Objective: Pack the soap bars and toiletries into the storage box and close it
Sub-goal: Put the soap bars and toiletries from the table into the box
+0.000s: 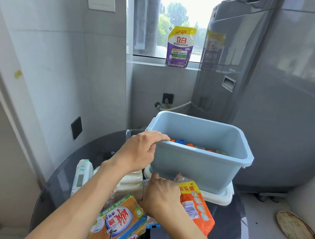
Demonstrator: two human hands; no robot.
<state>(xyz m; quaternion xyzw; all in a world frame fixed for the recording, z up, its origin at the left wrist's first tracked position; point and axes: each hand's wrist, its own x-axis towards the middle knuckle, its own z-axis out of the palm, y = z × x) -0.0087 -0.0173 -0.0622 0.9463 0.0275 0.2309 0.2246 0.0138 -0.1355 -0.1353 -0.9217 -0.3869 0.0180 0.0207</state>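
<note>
Left hand (142,149) curls over the near-left rim of the blue storage box (197,162), steadying it on its white lid (222,196). Right hand (161,195) closes on packets just in front; exactly which one cannot be told. Soap bars (120,222) and an orange pack (196,207) wait on the near tabletop (91,151). Best to keep the box braced, lift one packet clear and lay it flat.

The storage box (197,162) is set on its lid (220,196), gripped at its near-left rim by the left hand (139,150). Below that grip, wrapped soap bars (118,222) are laid; right of them, a packet (196,205).
</note>
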